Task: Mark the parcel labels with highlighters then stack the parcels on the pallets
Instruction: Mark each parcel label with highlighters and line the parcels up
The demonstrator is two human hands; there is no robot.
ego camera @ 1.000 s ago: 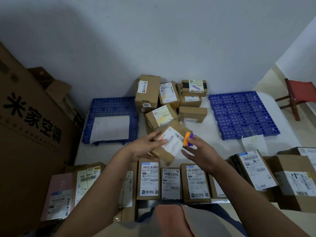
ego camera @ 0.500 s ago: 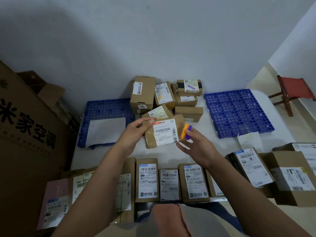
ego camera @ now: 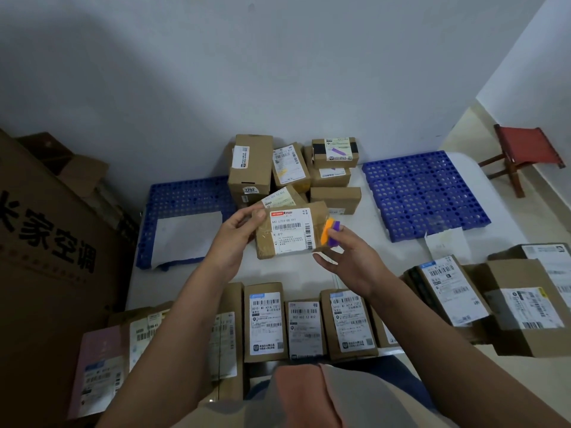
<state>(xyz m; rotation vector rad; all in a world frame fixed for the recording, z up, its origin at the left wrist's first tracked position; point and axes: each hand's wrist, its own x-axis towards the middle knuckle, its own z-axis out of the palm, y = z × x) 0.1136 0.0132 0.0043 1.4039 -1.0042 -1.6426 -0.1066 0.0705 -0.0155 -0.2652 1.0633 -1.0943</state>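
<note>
Left hand (ego camera: 234, 239) grip is clamped on the held parcel (ego camera: 290, 231), label up, raised above the white desk (ego camera: 296, 267); right hand (ego camera: 349, 261) pinches orange and purple highlighters (ego camera: 330, 232) at its right edge. Stacked parcels (ego camera: 293, 171) sit directly behind, between two blue pallets (ego camera: 423, 193); a row of labelled parcels (ego camera: 302, 325) lines the near edge.

Small brown cardboard parcel (ego camera: 290, 231): held above the desk, white barcode label (ego camera: 292, 230) facing up, slightly tilted. Orange highlighter (ego camera: 327, 231) and purple highlighter (ego camera: 334, 233): side by side at the parcel's right edge. Two blue perforated plastic pallets: left (ego camera: 185, 196), right (ego camera: 423, 193). Cardboard parcels stacked between them (ego camera: 293, 171); labelled row along near edge (ego camera: 309, 325).
</note>
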